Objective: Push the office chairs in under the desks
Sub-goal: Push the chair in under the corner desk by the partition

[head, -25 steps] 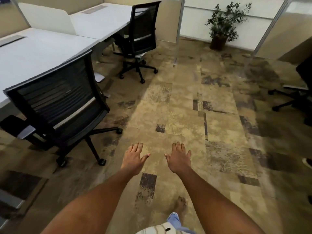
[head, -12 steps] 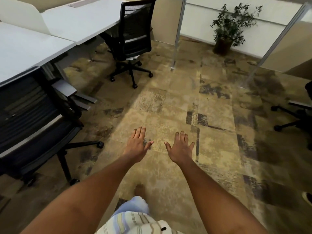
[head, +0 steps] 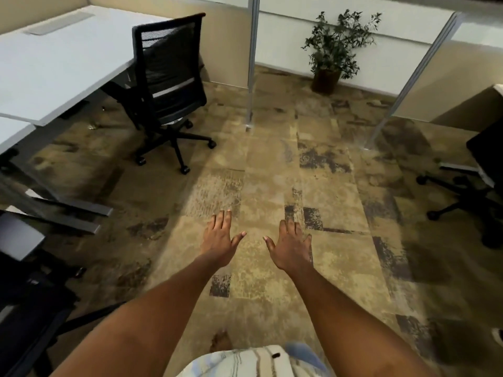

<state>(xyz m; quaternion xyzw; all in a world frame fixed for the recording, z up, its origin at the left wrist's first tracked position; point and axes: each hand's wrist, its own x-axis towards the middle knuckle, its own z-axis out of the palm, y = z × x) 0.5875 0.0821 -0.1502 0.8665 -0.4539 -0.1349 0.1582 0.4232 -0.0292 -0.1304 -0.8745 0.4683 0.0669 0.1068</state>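
Your left hand [head: 220, 240] and right hand [head: 291, 247]: spread, empty, above carpet [head: 272, 172]; chair [head: 168, 85] stood beside desk [head: 54, 69].

Dim, soft indoor light; warped, blurry edges

- Patchy brown and beige carpet [head: 272, 164] covers the floor.
- A potted plant [head: 334, 50] stands by the white wall [head: 285, 39].
- Two grey metal posts [head: 251, 63] stand on the floor.
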